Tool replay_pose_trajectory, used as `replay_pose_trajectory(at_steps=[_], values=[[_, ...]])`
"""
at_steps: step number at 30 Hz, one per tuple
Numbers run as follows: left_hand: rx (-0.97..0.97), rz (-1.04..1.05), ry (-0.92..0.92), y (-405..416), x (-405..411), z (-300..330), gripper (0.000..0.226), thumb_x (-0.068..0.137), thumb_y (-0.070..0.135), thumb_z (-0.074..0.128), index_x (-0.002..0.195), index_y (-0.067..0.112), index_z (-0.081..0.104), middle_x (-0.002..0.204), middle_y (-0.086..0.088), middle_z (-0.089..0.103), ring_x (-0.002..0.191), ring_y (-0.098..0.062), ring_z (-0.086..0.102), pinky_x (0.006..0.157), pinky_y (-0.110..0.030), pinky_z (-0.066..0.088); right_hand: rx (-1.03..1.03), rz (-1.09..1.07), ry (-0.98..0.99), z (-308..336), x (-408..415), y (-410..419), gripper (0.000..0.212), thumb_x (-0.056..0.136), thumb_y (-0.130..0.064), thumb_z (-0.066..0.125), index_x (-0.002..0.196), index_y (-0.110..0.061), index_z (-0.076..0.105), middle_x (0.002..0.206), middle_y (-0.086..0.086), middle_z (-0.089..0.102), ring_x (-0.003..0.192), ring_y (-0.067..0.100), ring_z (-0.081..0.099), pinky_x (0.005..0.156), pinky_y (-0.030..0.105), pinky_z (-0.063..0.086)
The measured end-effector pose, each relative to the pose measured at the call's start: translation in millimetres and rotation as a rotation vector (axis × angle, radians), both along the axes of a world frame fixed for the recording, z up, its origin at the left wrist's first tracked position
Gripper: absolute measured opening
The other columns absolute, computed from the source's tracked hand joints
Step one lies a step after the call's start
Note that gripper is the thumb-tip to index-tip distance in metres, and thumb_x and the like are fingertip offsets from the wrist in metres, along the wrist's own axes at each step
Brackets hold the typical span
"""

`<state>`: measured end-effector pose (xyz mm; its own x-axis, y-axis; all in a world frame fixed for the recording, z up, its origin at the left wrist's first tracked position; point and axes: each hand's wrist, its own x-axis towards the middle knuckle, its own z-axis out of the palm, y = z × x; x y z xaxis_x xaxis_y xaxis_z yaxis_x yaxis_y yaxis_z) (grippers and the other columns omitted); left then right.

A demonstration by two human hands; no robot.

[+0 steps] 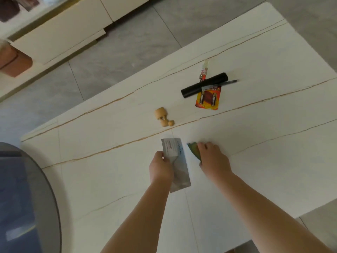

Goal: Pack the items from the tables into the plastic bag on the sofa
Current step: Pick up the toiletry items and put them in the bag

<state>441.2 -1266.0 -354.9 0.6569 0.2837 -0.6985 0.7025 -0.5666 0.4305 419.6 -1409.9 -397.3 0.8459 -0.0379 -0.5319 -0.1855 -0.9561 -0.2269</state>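
My left hand [160, 168] grips a silver foil pouch [179, 168] by its left edge, just above the white table [264, 161]. Right beside it, my right hand [213, 158] covers a small green item [194, 149] lying on the tabletop, fingers curled over it; only the item's left end shows. Farther back lie a wooden piece [163, 117], a black roll [204, 84], a blister pack of batteries [208, 99], a dark pen [228, 82] and a small tube [204, 70]. The plastic bag and sofa are out of view.
A round grey glass table [31, 198] stands at the lower left. A cream low cabinet [60, 39] runs along the far side, with brown leather boxes [14, 61] at the left edge. Grey tiled floor [145, 42] lies between the cabinet and the table.
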Motion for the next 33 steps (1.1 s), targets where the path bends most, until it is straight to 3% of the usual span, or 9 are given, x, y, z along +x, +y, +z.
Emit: replay_pose_trajectory(at_steps=[4, 9, 13, 15, 18, 22, 26, 33], values=[[0.009, -0.013, 0.004, -11.1, 0.5, -8.6, 0.024, 0.1, 0.013, 0.033, 0.115, 0.02, 0.051, 0.1, 0.003, 0.053, 0.081, -0.016, 0.054, 0.067, -0.03, 0.047, -0.071, 0.029, 0.025, -13.3, -6.4, -3.0, 0.066, 0.084, -0.023, 0.066, 0.139, -0.022, 0.03, 0.135, 0.009, 0.036, 0.123, 0.027, 0.038, 0.081, 0.031, 0.047], [0.028, -0.023, -0.016, -16.1, 0.6, -21.1, 0.024, 0.098, 0.012, 0.036, 0.112, 0.018, 0.054, 0.097, 0.002, 0.056, 0.087, -0.022, 0.057, 0.077, -0.035, 0.053, -0.011, 0.0, -0.026, -19.6, -6.1, -14.1, 0.052, 0.087, -0.022, 0.06, 0.133, -0.019, 0.036, 0.129, 0.004, 0.043, 0.118, 0.026, 0.041, 0.072, 0.031, 0.045], [0.014, -0.045, -0.023, -25.0, -1.9, -18.1, 0.022, 0.098, 0.013, 0.036, 0.111, 0.019, 0.053, 0.101, 0.001, 0.058, 0.088, -0.022, 0.057, 0.076, -0.036, 0.054, 0.195, -0.213, -0.073, -10.1, 0.2, -28.4, 0.031, 0.084, -0.018, 0.058, 0.113, -0.017, 0.046, 0.104, 0.002, 0.058, 0.093, 0.024, 0.056, 0.065, 0.032, 0.044], [0.003, -0.055, -0.028, -33.1, -1.6, -12.2, 0.024, 0.099, 0.014, 0.036, 0.116, 0.019, 0.052, 0.103, 0.002, 0.057, 0.09, -0.021, 0.057, 0.074, -0.034, 0.053, 0.322, -0.364, -0.028, -2.8, -1.6, -36.0, 0.031, 0.083, -0.018, 0.06, 0.111, -0.016, 0.048, 0.095, 0.001, 0.059, 0.08, 0.021, 0.057, 0.064, 0.032, 0.047], [-0.012, -0.082, -0.036, -47.1, -1.7, 1.9, 0.025, 0.1, 0.015, 0.037, 0.12, 0.02, 0.051, 0.105, 0.001, 0.057, 0.091, -0.02, 0.055, 0.073, -0.032, 0.05, 0.415, -0.502, -0.012, 12.0, -13.2, -51.5, 0.033, 0.079, -0.02, 0.065, 0.109, -0.013, 0.051, 0.094, 0.004, 0.056, 0.077, 0.022, 0.057, 0.065, 0.034, 0.051], [-0.046, -0.152, -0.056, -74.4, -5.9, 32.9, 0.029, 0.1, 0.015, 0.035, 0.123, 0.021, 0.052, 0.107, 0.0, 0.06, 0.089, -0.02, 0.056, 0.071, -0.031, 0.051, 0.446, -0.691, 0.014, 47.2, -36.5, -87.3, 0.033, 0.079, -0.02, 0.065, 0.106, -0.017, 0.045, 0.086, 0.001, 0.055, 0.077, 0.023, 0.06, 0.067, 0.037, 0.053], [-0.108, -0.237, -0.048, -115.4, -13.7, 78.4, 0.029, 0.1, 0.019, 0.038, 0.126, 0.022, 0.052, 0.111, 0.0, 0.061, 0.087, -0.017, 0.057, 0.057, -0.021, 0.048, 0.475, -0.901, -0.024, 97.8, -68.5, -127.3, 0.038, 0.081, -0.019, 0.065, 0.107, -0.015, 0.038, 0.083, 0.0, 0.052, 0.076, 0.025, 0.062, 0.067, 0.04, 0.055], [-0.214, -0.49, -0.051, -195.3, -58.9, 188.1, 0.024, 0.097, 0.024, 0.049, 0.12, 0.017, 0.056, 0.117, -0.004, 0.063, 0.087, -0.017, 0.059, 0.065, -0.023, 0.051, 0.485, -1.236, -0.189, 215.2, -168.3, -189.1, 0.036, 0.082, -0.014, 0.063, 0.109, -0.013, 0.04, 0.096, 0.013, 0.06, 0.073, 0.025, 0.06, 0.059, 0.035, 0.051]])
